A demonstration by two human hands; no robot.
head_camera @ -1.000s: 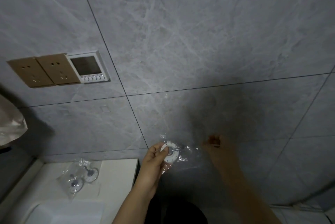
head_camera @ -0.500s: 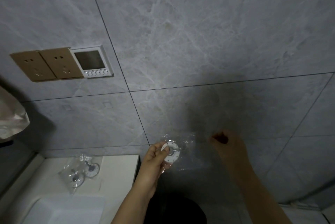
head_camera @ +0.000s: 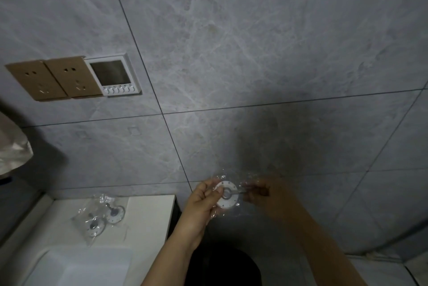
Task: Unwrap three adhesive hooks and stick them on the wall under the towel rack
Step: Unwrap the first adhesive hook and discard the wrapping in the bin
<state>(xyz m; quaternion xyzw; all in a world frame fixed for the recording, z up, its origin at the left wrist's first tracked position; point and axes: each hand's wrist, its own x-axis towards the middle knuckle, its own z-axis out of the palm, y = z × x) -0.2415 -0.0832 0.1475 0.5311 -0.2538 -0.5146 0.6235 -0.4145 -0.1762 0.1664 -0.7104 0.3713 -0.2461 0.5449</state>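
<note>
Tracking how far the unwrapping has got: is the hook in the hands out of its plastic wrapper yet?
Not yet. Crinkled clear wrapper surrounds the hook; left hand grips it, right hand pinches the wrapper.

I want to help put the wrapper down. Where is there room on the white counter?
The white counter is bare between the two wrapped hooks and its right edge. The strip nearer the wall is free too. Left of the hooks is crowded.
</note>
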